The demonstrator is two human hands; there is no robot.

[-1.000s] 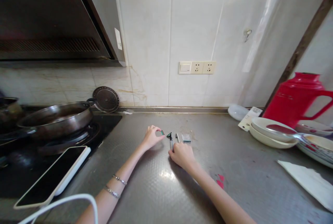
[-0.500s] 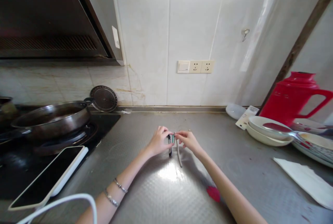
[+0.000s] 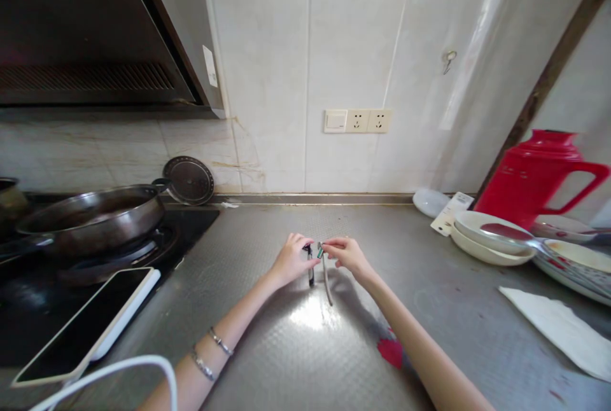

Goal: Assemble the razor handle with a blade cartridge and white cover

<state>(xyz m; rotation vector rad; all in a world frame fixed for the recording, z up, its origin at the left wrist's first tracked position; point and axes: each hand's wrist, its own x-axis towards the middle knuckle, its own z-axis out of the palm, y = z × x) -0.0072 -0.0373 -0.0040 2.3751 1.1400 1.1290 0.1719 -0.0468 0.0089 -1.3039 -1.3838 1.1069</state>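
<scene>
Near the middle of the metal counter, my left hand (image 3: 291, 261) is closed on a thin dark object (image 3: 311, 271) that hangs below its fingertips. Facing it, my right hand (image 3: 348, 254) pinches the upper end of a thin grey cord (image 3: 327, 284), whose lower part curves down toward the counter. A small green piece (image 3: 320, 252) shows between the fingertips of both hands; which hand bears it I cannot tell. The hands are close together, a small gap apart.
On the left are a phone (image 3: 86, 325), a white cable (image 3: 128, 362) and a steel pan (image 3: 95, 219) on the stove. To the right stand a red thermos (image 3: 529, 175), stacked bowls (image 3: 491, 239) and a white paper (image 3: 556, 328). A red patch (image 3: 390, 352) shows beside my right forearm.
The small green piece has tilted between my fingertips. Both hands stay nearly in place with their holds, and the view has shifted slightly.
</scene>
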